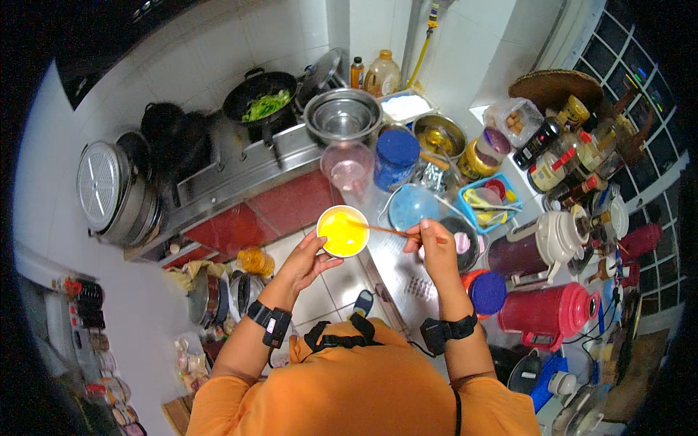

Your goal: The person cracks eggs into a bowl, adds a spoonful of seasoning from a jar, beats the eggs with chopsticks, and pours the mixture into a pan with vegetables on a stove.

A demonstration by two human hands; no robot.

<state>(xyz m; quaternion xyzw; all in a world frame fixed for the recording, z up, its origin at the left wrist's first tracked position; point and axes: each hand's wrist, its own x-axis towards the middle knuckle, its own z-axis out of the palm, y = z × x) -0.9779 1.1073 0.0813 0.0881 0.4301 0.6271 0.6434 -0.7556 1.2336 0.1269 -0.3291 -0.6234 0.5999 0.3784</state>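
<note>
My left hand (308, 258) grips a small white bowl (366, 243) by its side, with the thumb at the rim. Yellow beaten egg (342, 231) lies in the bowl. Reddish-brown chopsticks (390, 231) are pinched in my right hand (435, 245), their far ends dipping into the egg. Ahead on the stove, a black wok (232, 98) holds chopped green vegetables (267, 106).
Steel basins (312, 122), a pink plastic container (347, 166), a blue-lidded jar (398, 148) and a blue basket (488, 226) crowd the counter. Thermos flasks (537, 310) and bottles (539, 143) stand at right, stacked steamer pots (128, 201) at left.
</note>
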